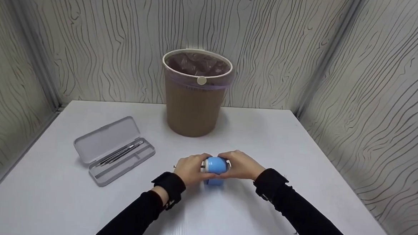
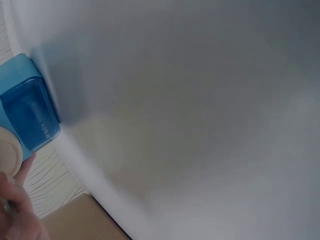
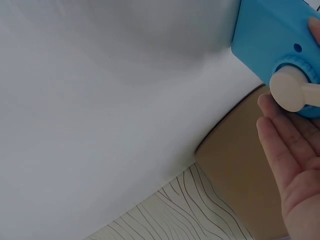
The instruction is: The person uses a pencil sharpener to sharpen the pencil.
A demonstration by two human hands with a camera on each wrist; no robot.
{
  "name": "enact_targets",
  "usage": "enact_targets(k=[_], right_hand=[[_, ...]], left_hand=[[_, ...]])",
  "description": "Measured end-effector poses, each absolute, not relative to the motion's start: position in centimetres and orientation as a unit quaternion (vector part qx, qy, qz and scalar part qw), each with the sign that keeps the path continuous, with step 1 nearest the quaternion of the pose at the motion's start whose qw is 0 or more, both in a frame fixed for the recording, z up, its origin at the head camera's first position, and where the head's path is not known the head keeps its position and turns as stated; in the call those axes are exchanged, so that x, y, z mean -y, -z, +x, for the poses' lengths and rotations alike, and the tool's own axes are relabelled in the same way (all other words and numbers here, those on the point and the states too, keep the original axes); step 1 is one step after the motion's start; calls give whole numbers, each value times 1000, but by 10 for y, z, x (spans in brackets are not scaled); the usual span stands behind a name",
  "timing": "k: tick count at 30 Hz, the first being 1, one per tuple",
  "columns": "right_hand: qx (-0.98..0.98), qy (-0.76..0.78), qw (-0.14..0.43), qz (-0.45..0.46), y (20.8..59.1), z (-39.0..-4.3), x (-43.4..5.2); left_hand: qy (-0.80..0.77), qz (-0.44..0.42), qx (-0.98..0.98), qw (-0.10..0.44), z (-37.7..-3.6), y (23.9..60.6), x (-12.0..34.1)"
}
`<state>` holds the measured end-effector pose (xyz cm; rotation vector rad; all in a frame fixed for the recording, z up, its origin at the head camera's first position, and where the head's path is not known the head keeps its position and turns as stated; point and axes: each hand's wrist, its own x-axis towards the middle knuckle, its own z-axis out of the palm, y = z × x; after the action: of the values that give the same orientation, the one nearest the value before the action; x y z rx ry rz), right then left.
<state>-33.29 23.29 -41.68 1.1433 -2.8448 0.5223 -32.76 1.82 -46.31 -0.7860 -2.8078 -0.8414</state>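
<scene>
A boxy sky-blue plastic pencil sharpener [image 1: 216,165] is apparently standing on the white tabletop [image 1: 325,209] w/ 2 hands bracketing it, prob. steadying it. On its left, the L hand [image 1: 191,166] is clamping its fingers on a slim dark pencil-like stick [image 1: 175,166], prob. keeping it aligned w/ the sharpener's round cream front [image 2: 9,152]. On its right, the R hand [image 1: 241,165] is holding near-straight fingers together at the cream plastic crank [image 3: 290,89]; can't tell if the thumb is pinching. Left of the sharpener, a hinged grey plastic case [image 1: 104,137] is lying open, presumably giving access to the slim dark pencils [image 1: 120,153] inside. Behind the sharpener, a tall brown cream-rimmed bin [image 1: 193,106] is standing well apart, prob. leaving elbow room.
</scene>
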Motion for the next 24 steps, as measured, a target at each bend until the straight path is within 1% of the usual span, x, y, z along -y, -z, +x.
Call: enact_targets(k=[5, 15, 24], right_hand=[[915, -163, 16, 368, 414, -331, -231], [916, -171, 7, 364, 412, -328, -228], [923, -159, -24, 349, 410, -320, -228]], left_hand=[[293, -253, 921, 43, -328, 463, -19], [302, -257, 918, -1, -329, 460, -17], [303, -256, 918, -14, -327, 459, -1]])
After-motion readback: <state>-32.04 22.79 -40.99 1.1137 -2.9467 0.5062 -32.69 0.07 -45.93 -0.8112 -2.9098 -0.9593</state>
